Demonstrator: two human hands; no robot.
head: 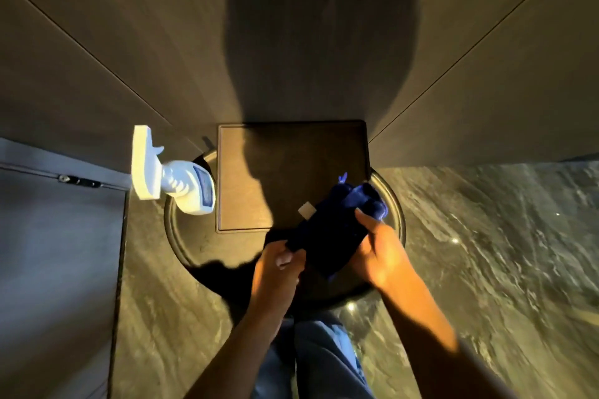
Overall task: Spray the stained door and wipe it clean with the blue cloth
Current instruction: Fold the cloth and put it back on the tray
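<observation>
A dark blue cloth (334,227) with a small white tag is held over a round dark table (184,236). My left hand (278,272) pinches its near left end. My right hand (381,253) grips its right side, where the cloth bunches up. A white spray bottle (175,176) stands on the table's left edge, its trigger head toward the door. The brown wooden door (308,52) fills the upper part of the view, with my shadow down its middle. No stain is visible in this light.
A square brown tray (246,152) lies on the round table against the door. A grey panel with a metal hinge (77,180) stands at the left. Marbled stone floor (486,236) spreads to the right and below. My legs in jeans (317,359) are below the table.
</observation>
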